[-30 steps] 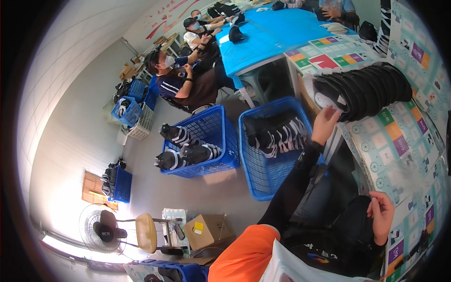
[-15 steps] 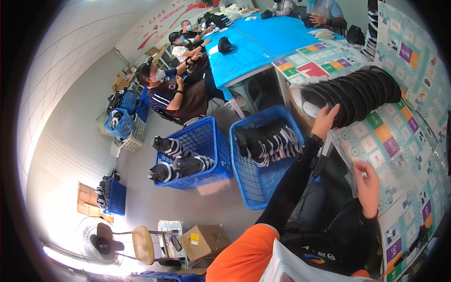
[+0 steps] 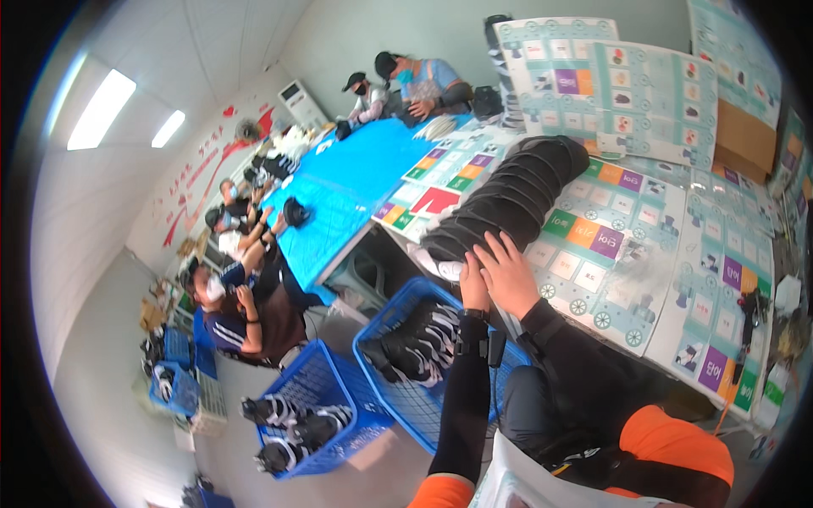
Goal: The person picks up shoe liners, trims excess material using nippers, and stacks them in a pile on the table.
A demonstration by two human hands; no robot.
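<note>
The left hand point(image 3: 474, 286) and right hand point(image 3: 511, 275) rest side by side on the near end of a long stack of black socks point(image 3: 508, 199) lying on the surface point(image 3: 644, 254). Both grips look loosely released, fingers flat, though the view is small. A blue basket point(image 3: 398, 317) stands below.

Sock stack point(image 3: 508, 199) under the right hand point(image 3: 512, 275): black, white at the near end. Printed cards point(image 3: 652, 254) beyond the hands: pale teal with green, orange and purple blocks. Baskets point(image 3: 406, 372) below the left hand point(image 3: 472, 284): blue mesh, holding black-and-white striped socks point(image 3: 423, 334). Sleeves: black with orange.
</note>
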